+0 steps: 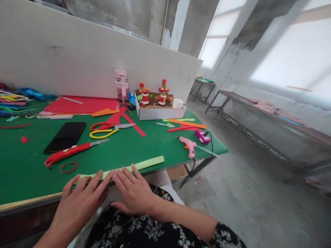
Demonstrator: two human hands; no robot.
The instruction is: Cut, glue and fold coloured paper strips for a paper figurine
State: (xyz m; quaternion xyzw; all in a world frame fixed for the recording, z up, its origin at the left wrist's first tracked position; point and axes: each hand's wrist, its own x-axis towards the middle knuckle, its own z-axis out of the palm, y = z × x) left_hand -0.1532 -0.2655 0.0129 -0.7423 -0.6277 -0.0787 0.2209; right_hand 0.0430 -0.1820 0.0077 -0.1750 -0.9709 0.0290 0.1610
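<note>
A long pale green paper strip (151,162) lies along the front edge of the green table. My left hand (82,193) rests on its left part, the fingers stretched out and the thumb hidden. Beside it my right hand (134,188) lays its fingertips on the middle of the strip, its thumb below the table edge. The two hands nearly touch at the index fingers. Behind my left hand are a red rubber-band-like ring (68,167) and a red-handled knife (74,150). Scissors (111,130) with red and yellow handles lie farther back.
A black phone (66,137) lies left of the scissors. On the right are a pink glue gun (188,144) with its cord and a purple plug block (202,136). A white box (161,113) holds two decorated figures. Red paper (82,106) and pipe cleaners (12,100) lie at the back.
</note>
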